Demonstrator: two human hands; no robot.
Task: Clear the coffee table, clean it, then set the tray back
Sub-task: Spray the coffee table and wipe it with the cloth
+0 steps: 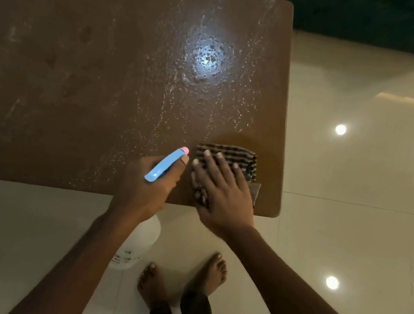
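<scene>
The brown coffee table (78,65) fills the upper left of the head view, its right half speckled with spray droplets and a foamy wet patch (210,56). My left hand (146,182) is closed around a spray bottle (165,164) with a blue head and pink nozzle; its white body hangs below the table's near edge. A striped cloth (231,155) lies near the table's front right corner, and my right hand (222,190) rests flat on it with fingers spread. No tray is in view.
Glossy cream floor tiles (361,184) surround the table on the right and near side, with ceiling lights reflected in them. My bare feet (210,271) stand just below the table's front edge. A dark green piece of furniture (363,15) sits behind the table.
</scene>
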